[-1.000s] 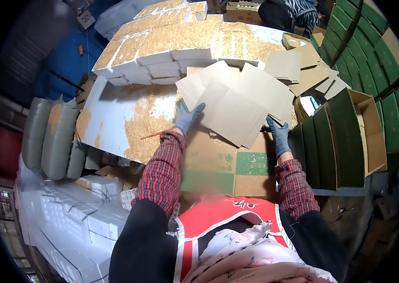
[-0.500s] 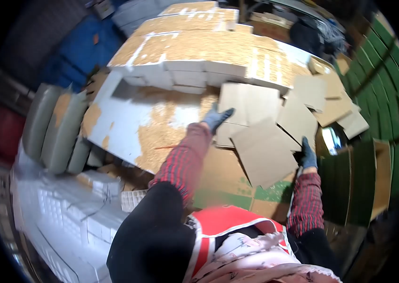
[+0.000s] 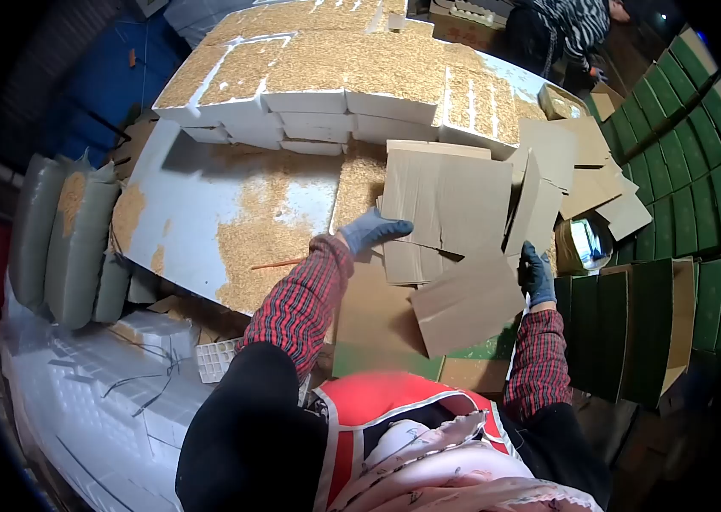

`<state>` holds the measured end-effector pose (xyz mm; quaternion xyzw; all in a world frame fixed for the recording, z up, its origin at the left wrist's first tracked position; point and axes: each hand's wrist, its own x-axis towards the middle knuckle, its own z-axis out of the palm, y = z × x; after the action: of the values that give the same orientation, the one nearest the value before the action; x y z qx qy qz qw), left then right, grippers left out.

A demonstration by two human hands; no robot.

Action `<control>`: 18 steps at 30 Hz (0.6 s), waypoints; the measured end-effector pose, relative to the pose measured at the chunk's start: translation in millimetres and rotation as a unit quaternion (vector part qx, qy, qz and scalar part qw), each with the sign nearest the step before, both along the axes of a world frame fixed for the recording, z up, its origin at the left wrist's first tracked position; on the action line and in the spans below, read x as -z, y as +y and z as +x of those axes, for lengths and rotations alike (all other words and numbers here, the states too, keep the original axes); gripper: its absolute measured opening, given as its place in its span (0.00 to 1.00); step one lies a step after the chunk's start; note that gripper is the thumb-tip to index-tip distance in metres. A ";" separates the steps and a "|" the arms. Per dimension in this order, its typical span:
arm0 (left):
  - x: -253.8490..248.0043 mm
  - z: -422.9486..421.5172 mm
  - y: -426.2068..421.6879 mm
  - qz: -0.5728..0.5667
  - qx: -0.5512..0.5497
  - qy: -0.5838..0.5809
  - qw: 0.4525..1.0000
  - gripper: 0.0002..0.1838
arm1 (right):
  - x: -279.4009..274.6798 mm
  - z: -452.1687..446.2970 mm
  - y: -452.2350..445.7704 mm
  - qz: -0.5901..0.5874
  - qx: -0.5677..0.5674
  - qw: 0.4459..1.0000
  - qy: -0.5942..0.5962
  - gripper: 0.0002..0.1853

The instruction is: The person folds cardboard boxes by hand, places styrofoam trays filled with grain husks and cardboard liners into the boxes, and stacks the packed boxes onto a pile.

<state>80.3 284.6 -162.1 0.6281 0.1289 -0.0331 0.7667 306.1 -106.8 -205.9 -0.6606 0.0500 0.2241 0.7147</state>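
Note:
Several flat cardboard sheets [image 3: 454,200] lie in an uneven pile in front of me. My left hand [image 3: 370,230], in a grey-blue glove, rests at the pile's left edge, fingers stretched towards the right. At the right side is my right hand [image 3: 537,275], gloved too, its fingers extended upward beside the sheets and not visibly closed round any. Between the hands a loose cardboard sheet [image 3: 469,300] lies askew, nearest to my body. One narrow sheet [image 3: 523,203] stands tilted near my right fingertips. Beneath is a larger brown and green cardboard piece [image 3: 377,320].
White foam blocks [image 3: 309,128] topped with tan grains stand at the back of the white table [image 3: 181,213]. Green cartons [image 3: 667,154] are stacked at right, near an open carton [image 3: 676,333]. Filled bags [image 3: 79,247] stand left. Another person [image 3: 561,34] is at the back right.
The loose sheet has turned and dropped slightly towards me, baring the pile beneath. One narrow sheet now stands tilted. Both hands stay beside the pile; the view has shifted.

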 end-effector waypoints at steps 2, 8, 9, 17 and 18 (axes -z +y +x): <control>-40.7 -14.7 -17.2 0.010 -0.083 0.005 0.996 0.34 | -55.1 -28.0 30.1 0.028 0.007 0.997 -0.069 0.26; -50.2 -62.0 18.2 0.031 -0.174 -0.065 0.982 0.31 | -77.5 -31.3 72.2 0.015 -0.055 0.983 -0.173 0.18; -46.1 -70.9 32.2 0.040 -0.192 -0.093 0.976 0.31 | -85.8 -41.8 93.5 0.080 -0.060 0.980 -0.173 0.18; 11.5 -200.4 165.7 0.058 -0.333 -0.021 0.941 0.28 | -105.6 -92.1 245.4 0.008 -0.219 0.950 -0.221 0.19; 18.5 -219.7 185.4 0.140 -0.331 0.031 0.933 0.29 | -105.4 -102.6 263.5 0.010 -0.236 0.953 -0.191 0.20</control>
<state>-139.4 469.9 -180.5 0.6492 0.3564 0.2222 0.6341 203.4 156.7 -100.5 -0.6769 -0.2468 0.2566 0.6442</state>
